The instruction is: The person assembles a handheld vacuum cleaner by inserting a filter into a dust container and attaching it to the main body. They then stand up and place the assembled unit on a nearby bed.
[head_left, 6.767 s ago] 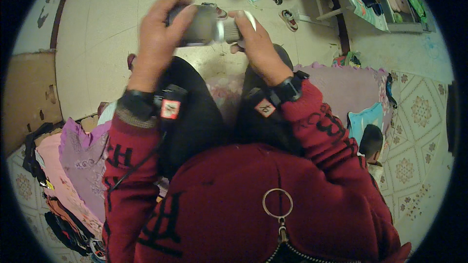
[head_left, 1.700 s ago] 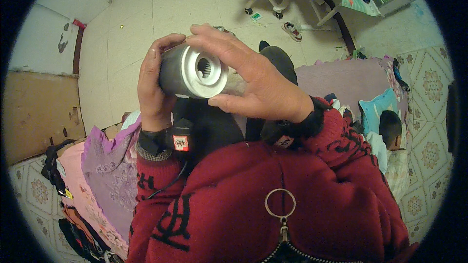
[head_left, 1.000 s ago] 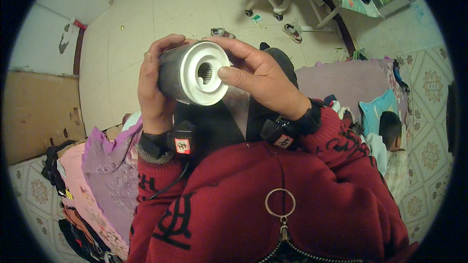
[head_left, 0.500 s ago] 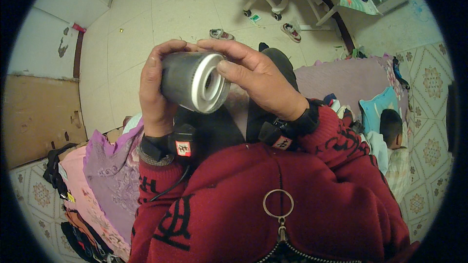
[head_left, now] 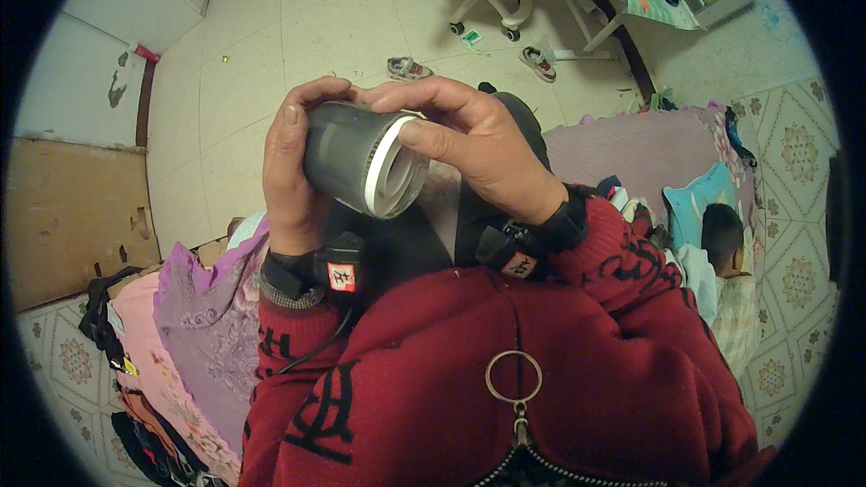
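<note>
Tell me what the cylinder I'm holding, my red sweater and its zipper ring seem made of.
Cylinder: probably plastic, its dark grey wall smooth with a soft sheen; the pale end rim could be plastic or coated metal. Sweater: soft matte textile, probably knit, judging by its folds; wool or synthetic, I can't tell. Ring: likely metal, with a dull shine along its thin band.

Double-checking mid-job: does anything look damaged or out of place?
No damage shows on the visible side of the held cylinder. Beyond it, one shoe and another shoe lie apart at different angles; the pale panel at left has dark patches, as if flaked.
</note>
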{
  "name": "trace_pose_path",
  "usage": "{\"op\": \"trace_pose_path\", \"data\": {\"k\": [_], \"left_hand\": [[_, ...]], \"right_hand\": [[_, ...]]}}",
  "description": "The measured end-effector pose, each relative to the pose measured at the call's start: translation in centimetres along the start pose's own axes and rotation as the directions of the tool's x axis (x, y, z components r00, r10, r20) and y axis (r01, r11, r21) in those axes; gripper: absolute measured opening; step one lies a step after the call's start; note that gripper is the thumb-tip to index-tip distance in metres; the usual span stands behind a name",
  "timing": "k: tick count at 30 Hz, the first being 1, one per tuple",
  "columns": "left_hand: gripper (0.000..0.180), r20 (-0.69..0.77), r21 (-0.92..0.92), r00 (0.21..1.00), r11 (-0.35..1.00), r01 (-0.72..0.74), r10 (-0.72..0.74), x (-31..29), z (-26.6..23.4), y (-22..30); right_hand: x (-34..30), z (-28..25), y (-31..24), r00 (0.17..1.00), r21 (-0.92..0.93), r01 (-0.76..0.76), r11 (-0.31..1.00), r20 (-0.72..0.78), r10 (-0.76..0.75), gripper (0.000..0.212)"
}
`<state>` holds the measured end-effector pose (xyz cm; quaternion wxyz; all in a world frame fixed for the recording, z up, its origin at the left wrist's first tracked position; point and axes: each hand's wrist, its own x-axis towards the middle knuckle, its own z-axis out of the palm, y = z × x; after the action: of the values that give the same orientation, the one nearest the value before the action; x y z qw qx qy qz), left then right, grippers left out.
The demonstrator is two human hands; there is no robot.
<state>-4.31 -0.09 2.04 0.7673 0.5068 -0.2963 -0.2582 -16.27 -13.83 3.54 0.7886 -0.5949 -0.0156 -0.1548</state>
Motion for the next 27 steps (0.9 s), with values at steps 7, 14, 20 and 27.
{"op": "trace_pose_path", "data": {"k": [7, 14, 20, 27], "left_hand": [[0.046, -0.030, 0.054, 0.999, 0.998, 0.014, -0.012, -0.01, 0.06, 0.05], [0.045, -0.051, -0.004, 0.999, 1.000, 0.001, -0.002, 0.00, 0.21, 0.04], [0.045, -0.041, -0.031, 0.999, 0.999, -0.006, 0.005, 0.04, -0.01, 0.24], [0.045, -0.024, -0.069, 0.999, 0.997, 0.023, -0.025, 0.05, 0.02, -0.13]], "right_hand": [[0.28, 0.04, 0.38, 0.999, 0.038, -0.021, 0.999, -0.047, 0.023, 0.025], [-0.10, 0.03, 0.67, 1.000, 0.066, -0.031, 0.997, 0.005, 0.031, 0.042], [-0.10, 0.26, 0.70, 0.998, 0.067, -0.063, 0.996, 0.030, 0.061, 0.048], [-0.16, 0.15, 0.53, 0.990, 0.025, -0.141, 0.990, 0.002, 0.141, 0.045]]}}
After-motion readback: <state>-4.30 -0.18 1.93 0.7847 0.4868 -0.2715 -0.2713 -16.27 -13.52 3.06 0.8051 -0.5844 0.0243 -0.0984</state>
